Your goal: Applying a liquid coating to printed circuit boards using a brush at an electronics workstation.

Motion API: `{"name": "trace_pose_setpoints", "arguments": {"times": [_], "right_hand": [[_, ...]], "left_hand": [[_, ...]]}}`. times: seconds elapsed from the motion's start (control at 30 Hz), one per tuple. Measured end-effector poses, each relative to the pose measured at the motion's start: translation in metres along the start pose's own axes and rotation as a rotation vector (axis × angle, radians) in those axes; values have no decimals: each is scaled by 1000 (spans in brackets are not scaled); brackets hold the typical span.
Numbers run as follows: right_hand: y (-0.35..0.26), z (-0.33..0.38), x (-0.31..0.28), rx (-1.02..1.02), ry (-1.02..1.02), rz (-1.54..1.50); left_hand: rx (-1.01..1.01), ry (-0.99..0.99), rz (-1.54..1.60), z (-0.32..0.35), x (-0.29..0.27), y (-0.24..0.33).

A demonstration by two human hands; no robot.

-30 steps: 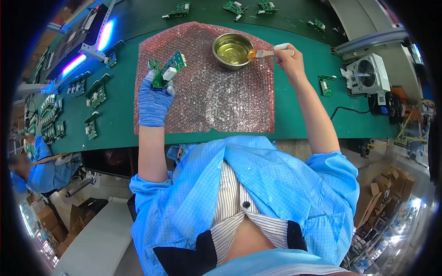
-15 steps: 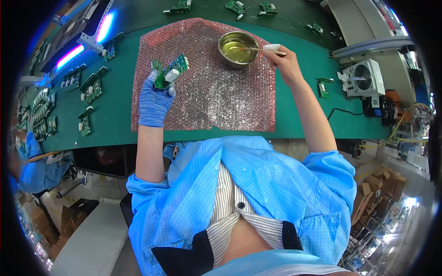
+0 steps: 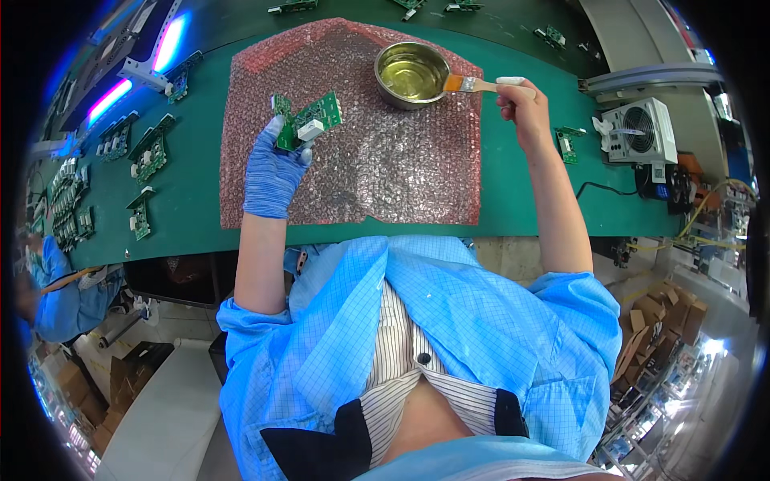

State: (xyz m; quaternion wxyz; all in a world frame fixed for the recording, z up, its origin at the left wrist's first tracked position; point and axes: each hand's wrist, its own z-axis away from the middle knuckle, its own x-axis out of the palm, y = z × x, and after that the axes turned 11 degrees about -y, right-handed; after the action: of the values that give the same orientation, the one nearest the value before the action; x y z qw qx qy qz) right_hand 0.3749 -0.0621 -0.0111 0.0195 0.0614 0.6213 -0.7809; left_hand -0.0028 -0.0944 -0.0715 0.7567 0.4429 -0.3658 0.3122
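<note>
Green table [image 3: 509, 180], circuit board [image 3: 304, 120] gripped, jutting beyond left hand [image 3: 275, 167], brush [image 3: 476, 84] pinched in right hand [image 3: 529, 115]

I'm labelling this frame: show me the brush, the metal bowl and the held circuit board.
Brush [image 3: 484, 86], head view: wooden handle.
Metal bowl [image 3: 401, 101], head view: outer wall.
Held circuit board [image 3: 322, 110], head view: green face.

The head view looks steeply down from the left one of two fisheye cameras worn on the person's head. The blue coat [image 3: 497, 321] is nearest, filling the lower middle; the left hand [image 3: 274, 172], right hand [image 3: 526, 119] and green counter [image 3: 507, 192] lie farther off.
</note>
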Motion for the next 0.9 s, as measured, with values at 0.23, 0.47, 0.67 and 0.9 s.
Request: {"name": "trace_pose_setpoints", "arguments": {"times": [0.23,0.47,0.67,0.9], "right_hand": [[-6,3,9,-159,-103,-151],[25,-10,33,-141,-121,-205],[29,-6,13,-39,6,-240],[15,1,-11,-21,69,-86]], "left_hand": [[-12,3,-3,0,-1,-4],[-38,-28,-11,-1,-3,-8],[-44,-24,-1,3,-10,-4],[36,-7,-118,1,-13,-10]]}}
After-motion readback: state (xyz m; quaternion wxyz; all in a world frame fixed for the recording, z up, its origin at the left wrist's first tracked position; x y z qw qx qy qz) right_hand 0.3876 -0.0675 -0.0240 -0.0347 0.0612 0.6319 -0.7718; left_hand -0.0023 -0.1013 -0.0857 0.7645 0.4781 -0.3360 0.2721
